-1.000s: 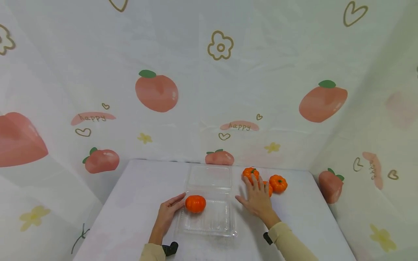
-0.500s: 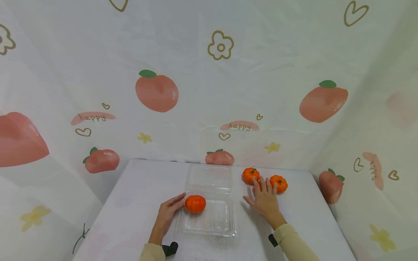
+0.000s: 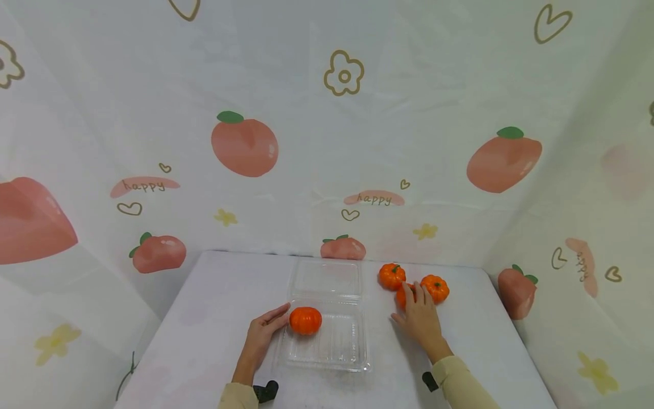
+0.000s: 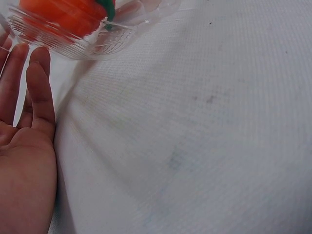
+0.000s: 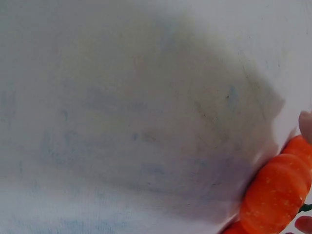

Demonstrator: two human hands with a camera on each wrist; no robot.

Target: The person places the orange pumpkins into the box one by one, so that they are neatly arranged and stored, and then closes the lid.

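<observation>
My left hand (image 3: 263, 338) rests at the left edge of a clear plastic clamshell box (image 3: 352, 349), its fairly straight fingers touching the rim. In the box's left rear corner sits an orange toy pumpkin (image 3: 305, 321); the left wrist view shows its green stem through the plastic. My right hand (image 3: 424, 324) reaches over another orange pumpkin (image 3: 402, 296), bent fingers across its top and thumb held apart on the near side. The right wrist view catches that pumpkin (image 5: 275, 200) and only bits of fingers (image 5: 306, 124) at the edge.
Two more orange pumpkins lie beside the right hand, a rear-left pumpkin (image 3: 392, 276) and a right-hand pumpkin (image 3: 435, 288). The box's lid (image 3: 327, 278) lies folded back flat behind the base. A white cloth covers the table (image 3: 214, 307), with printed fabric walls around it.
My right hand has shifted right and lowered from the rear-left pumpkin onto the middle one, its spread fingers now bent. My left hand and the box have stayed put.
</observation>
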